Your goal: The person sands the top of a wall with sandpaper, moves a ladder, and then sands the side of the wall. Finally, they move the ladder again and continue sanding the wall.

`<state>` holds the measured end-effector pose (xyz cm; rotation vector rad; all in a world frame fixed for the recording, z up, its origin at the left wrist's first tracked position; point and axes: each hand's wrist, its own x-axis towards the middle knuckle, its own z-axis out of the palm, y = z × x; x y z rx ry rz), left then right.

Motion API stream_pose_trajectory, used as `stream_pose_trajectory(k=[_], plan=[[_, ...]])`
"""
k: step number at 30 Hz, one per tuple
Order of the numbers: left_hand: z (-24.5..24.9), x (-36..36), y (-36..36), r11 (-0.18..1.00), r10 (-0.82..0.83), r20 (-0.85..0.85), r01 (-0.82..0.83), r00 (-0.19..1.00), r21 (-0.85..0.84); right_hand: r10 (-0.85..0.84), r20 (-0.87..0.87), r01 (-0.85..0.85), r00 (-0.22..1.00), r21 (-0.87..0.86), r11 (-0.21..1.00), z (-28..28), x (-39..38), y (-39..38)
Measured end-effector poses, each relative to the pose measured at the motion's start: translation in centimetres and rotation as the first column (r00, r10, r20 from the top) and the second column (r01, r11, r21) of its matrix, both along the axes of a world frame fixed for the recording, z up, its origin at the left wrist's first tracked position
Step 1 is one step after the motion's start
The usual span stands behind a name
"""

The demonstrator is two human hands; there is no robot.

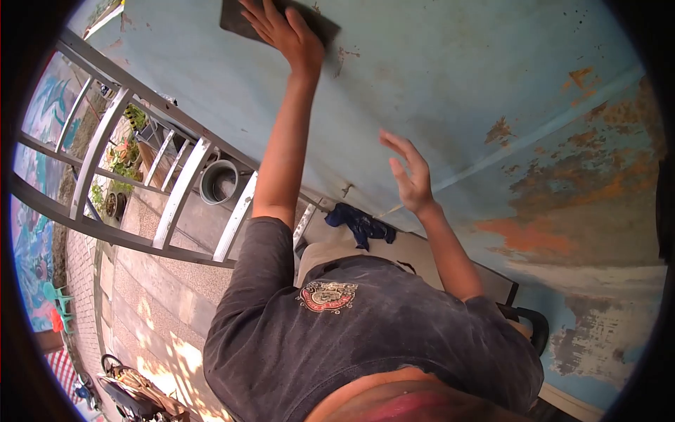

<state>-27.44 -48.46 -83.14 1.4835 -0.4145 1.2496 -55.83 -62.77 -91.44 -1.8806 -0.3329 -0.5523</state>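
Observation:
High on the pale blue wall (422, 77), my left hand (299, 43) presses a dark sheet of sandpaper (239, 22) against the surface. Its fingers lie spread over the sheet, with the arm stretched up and the fingertips at the top of the view. My right hand (413, 176) is raised in front of the wall, lower and to the right. It holds nothing, and its thumb stands apart from slightly curled fingers. Chipped paint patches (500, 131) show to the right of it.
A metal ladder (183, 186) slants along the left side. Below are a grey bucket (219, 181), a dark blue cloth (358, 224) and a paved floor (151, 281). Peeling orange and grey plaster (562, 239) covers the wall's right part. A motorcycle (133, 394) stands lower left.

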Motion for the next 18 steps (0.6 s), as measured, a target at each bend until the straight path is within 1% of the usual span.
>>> stream_pose_trajectory(k=[2, 3, 4, 5, 6, 7, 8, 9, 10, 11, 12, 13, 14, 15, 16, 17, 18], plan=[[2.8, 2.1, 0.7, 1.0, 0.018, -0.024, -0.019, 1.0, -0.01, -0.06, -0.117, 0.057, 0.991, -0.029, 0.998, -1.2, -2.0, -1.7], [3.1, 3.1, 0.6, 0.999, 0.03, -0.045, -0.031, 0.999, -0.023, -0.055, -0.121, 0.051, 0.991, -0.034, 0.998, -2.3, -2.7, -2.4], [1.7, 3.0, 0.3, 0.999, 0.038, -0.056, -0.04, 0.998, -0.03, -0.074, -0.187, 0.082, 0.98, 0.034, 0.996, -3.7, -3.5, -3.1], [-1.1, 2.0, 0.2, 0.995, 0.018, -0.106, -0.028, 0.994, -0.093, -0.086, -0.256, 0.115, 0.963, 0.102, 0.988, -5.1, -4.3, -3.5], [-4.1, 1.3, -0.2, 0.987, -0.004, -0.145, -0.02, 0.989, -0.162, -0.075, -0.257, 0.102, 0.963, 0.094, 0.99, -6.1, -4.7, -4.0], [-8.7, 1.1, -0.7, 0.969, -0.009, -0.23, -0.048, 0.973, -0.243, -0.119, -0.339, 0.157, 0.933, 0.086, 0.984, -7.1, -5.2, -4.2], [-14.6, 0.5, -1.3, 0.944, -0.022, -0.318, -0.085, 0.948, -0.319, -0.162, -0.423, 0.212, 0.892, 0.073, 0.975, -8.2, -6.0, -4.3], [-21.3, 0.0, -2.5, 0.888, -0.094, -0.429, -0.12, 0.898, -0.444, -0.156, -0.428, 0.203, 0.89, 0.066, 0.977, -9.5, -6.4, -4.3], [-26.5, -0.5, -3.3, 0.815, -0.179, -0.522, -0.171, 0.834, -0.553, -0.171, -0.488, 0.24, 0.856, 0.083, 0.967, -10.9, -6.9, -4.1], [-28.7, -0.6, -3.2, 0.816, -0.173, -0.533, -0.182, 0.828, -0.549, -0.182, -0.551, 0.282, 0.815, 0.103, 0.954, -12.2, -7.5, -3.7], [-29.8, -0.5, -3.0, 0.814, -0.187, -0.596, -0.216, 0.781, -0.539, -0.176, -0.558, 0.279, 0.811, 0.104, 0.955, -13.1, -8.0, -3.3], [-30.5, 0.5, -2.7, 0.811, -0.204, -0.648, -0.245, 0.734, -0.532, -0.165, -0.606, 0.256, 0.778, 0.067, 0.964, -13.9, -8.1, -3.2], [-28.4, 1.8, -1.8, 0.849, -0.147, -0.577, -0.197, 0.804, -0.491, -0.154, -0.656, 0.229, 0.739, 0.031, 0.973, -14.3, -8.1, -2.9], [-24.5, 2.6, -0.4, 0.885, -0.094, -0.506, -0.161, 0.858, -0.437, -0.146, -0.669, 0.225, 0.729, 0.032, 0.974, -13.9, -8.2, -2.3], [-19.0, 3.1, 0.7, 0.908, -0.05, -0.426, -0.137, 0.903, -0.395, -0.113, -0.661, 0.208, 0.742, 0.066, 0.976, -13.3, -7.6, -1.7], [-13.2, 3.3, 1.7, 0.931, -0.049, -0.343, -0.081, 0.938, -0.356, -0.082, -0.646, 0.191, 0.759, 0.102, 0.976, -12.6, -6.5, -1.2], [-8.8, 4.1, 2.7, 0.963, -0.049, -0.193, -0.005, 0.98, -0.27, -0.077, -0.652, 0.191, 0.754, 0.105, 0.976, -12.1, -5.7, -0.7]])
